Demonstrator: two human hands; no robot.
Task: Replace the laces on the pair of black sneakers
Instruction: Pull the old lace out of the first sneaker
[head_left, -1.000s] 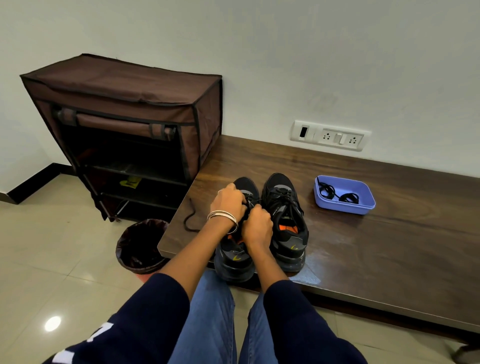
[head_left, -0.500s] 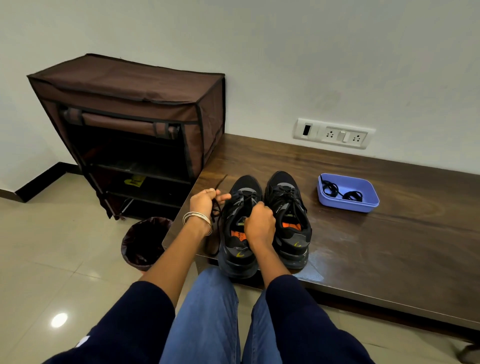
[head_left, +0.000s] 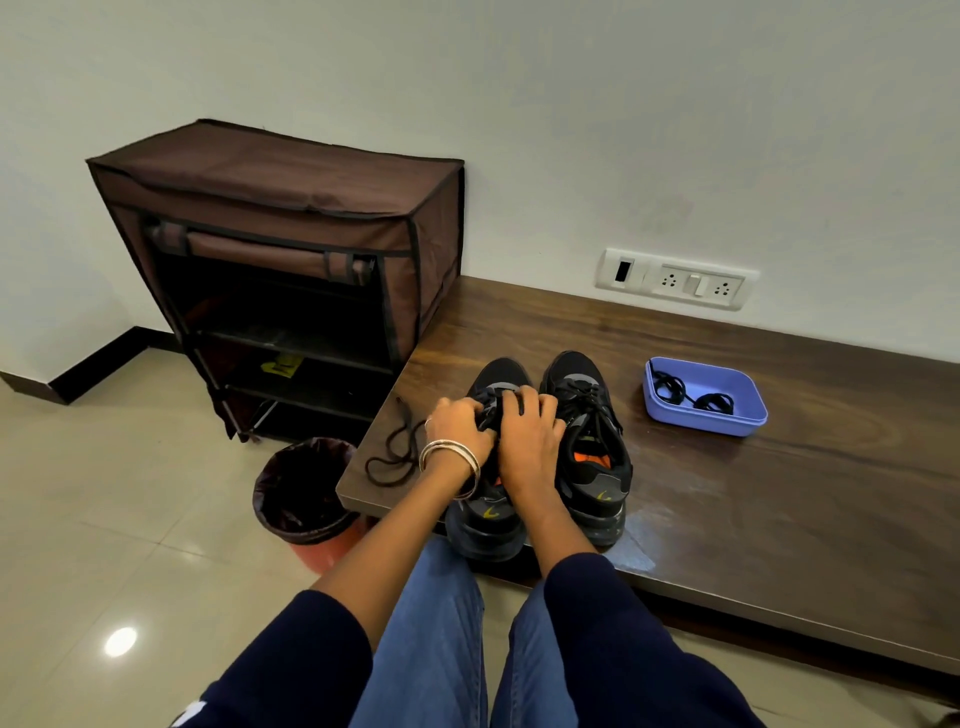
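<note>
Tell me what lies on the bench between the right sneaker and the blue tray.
Nothing: in the head view the bench between the right sneaker and the blue tray is bare dark wood.

The person wore a dark navy top with long sleeves pushed up, so that the cuffs sat bunched just below the elbows and both forearms were bare. A white printed marking showed on the left sleeve (head_left: 291, 670), at the bottom edge of the view; too little of it was in frame to read. Nearest the left sneaker (head_left: 485, 512), the left hand (head_left: 460, 421) carried several thin silver bangles (head_left: 449, 454) stacked together at the wrist, and a ring showed on one finger. The right hand (head_left: 530, 431), just beside it, bore no jewellery. Below the sneaker, both legs were in mid-blue denim jeans (head_left: 431, 639).
</note>
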